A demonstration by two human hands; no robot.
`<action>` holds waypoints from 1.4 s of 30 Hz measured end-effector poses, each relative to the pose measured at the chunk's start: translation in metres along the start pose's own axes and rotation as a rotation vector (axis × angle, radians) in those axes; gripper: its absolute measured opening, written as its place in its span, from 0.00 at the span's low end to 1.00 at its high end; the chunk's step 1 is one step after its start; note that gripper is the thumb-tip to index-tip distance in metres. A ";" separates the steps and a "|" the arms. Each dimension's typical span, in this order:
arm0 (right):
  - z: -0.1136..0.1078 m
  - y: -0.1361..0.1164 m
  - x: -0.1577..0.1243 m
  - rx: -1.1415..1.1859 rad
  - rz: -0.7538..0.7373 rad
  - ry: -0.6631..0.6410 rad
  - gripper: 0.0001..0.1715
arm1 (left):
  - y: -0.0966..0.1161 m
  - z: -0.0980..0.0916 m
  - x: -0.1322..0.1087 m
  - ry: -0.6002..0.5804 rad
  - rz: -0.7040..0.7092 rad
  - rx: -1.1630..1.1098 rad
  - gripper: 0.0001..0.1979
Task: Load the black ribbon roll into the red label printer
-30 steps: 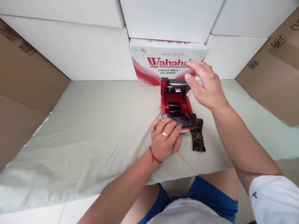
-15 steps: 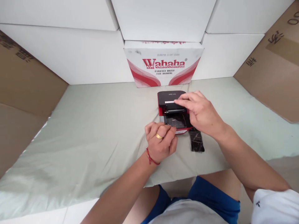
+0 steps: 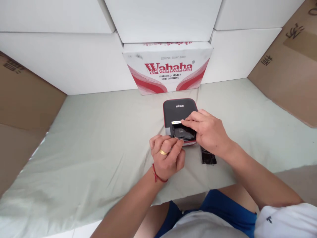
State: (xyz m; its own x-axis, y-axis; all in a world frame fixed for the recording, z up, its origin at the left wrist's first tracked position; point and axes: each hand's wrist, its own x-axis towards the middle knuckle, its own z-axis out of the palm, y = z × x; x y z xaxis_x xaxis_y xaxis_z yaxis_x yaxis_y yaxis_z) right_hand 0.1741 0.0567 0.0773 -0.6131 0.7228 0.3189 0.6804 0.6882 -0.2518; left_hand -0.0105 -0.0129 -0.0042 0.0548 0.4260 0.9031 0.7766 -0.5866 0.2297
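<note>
A black device with red edges [image 3: 177, 114] lies on the cloth, its dark lid lowered over the body. Glossy black film [image 3: 184, 133] shows at its front opening. At the near left corner is my left hand [image 3: 167, 153], with a gold ring and a red cord, its fingers curled and pinching at the front edge. My right hand [image 3: 206, 129] rests on the right side, fingertips pressed on the lid beside a white label [image 3: 176, 122]; its fingers are close together. Another dark, shiny strip [image 3: 208, 157] lies beside the device's near right corner.
A Wahaha carton [image 3: 170, 67] stands behind the device, against stacked white boxes [image 3: 81, 59]. Brown cardboard boxes stand at the left [image 3: 24, 99] and right [image 3: 289, 79]. The pale green cloth [image 3: 99, 132] ends near my lap.
The lid has come down, hiding the roller that showed before. My right hand has moved down with it, while my left hand stays at the front edge. The view has shifted slightly.
</note>
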 end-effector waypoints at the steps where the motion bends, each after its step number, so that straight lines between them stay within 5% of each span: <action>1: 0.002 -0.001 -0.002 0.012 0.011 0.024 0.32 | 0.000 -0.001 0.001 -0.001 -0.013 -0.020 0.21; 9: 0.025 -0.040 -0.039 0.091 -0.082 0.324 0.27 | 0.002 -0.009 0.006 0.022 -0.198 -0.258 0.13; 13: 0.031 -0.055 -0.055 0.040 -0.100 0.338 0.29 | -0.010 -0.004 0.001 0.052 -0.411 -0.380 0.11; 19: 0.035 -0.056 -0.054 0.068 -0.086 0.323 0.31 | -0.048 0.016 0.001 0.016 -0.884 -0.727 0.28; 25: 0.043 -0.060 -0.052 0.068 -0.065 0.383 0.29 | -0.065 0.024 0.003 -0.097 -1.030 -1.180 0.44; 30: 0.052 -0.062 -0.053 0.078 -0.062 0.417 0.28 | -0.063 0.024 0.002 -0.079 -1.106 -1.331 0.49; 36: 0.016 -0.044 -0.043 0.226 -0.084 0.211 0.30 | -0.059 0.028 0.001 -0.057 -1.087 -1.340 0.39; 39: -0.019 -0.025 -0.011 0.352 -0.036 0.043 0.24 | -0.058 0.031 0.001 -0.042 -1.064 -1.323 0.34; 42: -0.035 -0.015 0.036 0.066 0.140 -0.130 0.25 | -0.058 0.032 0.002 -0.034 -1.072 -1.320 0.33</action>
State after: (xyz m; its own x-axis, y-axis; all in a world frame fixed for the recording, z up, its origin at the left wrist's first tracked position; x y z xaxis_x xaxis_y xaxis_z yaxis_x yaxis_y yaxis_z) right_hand 0.1554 0.0703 0.1247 -0.5640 0.8108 0.1566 0.7374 0.5799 -0.3464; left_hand -0.0351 0.0444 -0.0270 -0.0828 0.9851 0.1505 -0.5388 -0.1713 0.8248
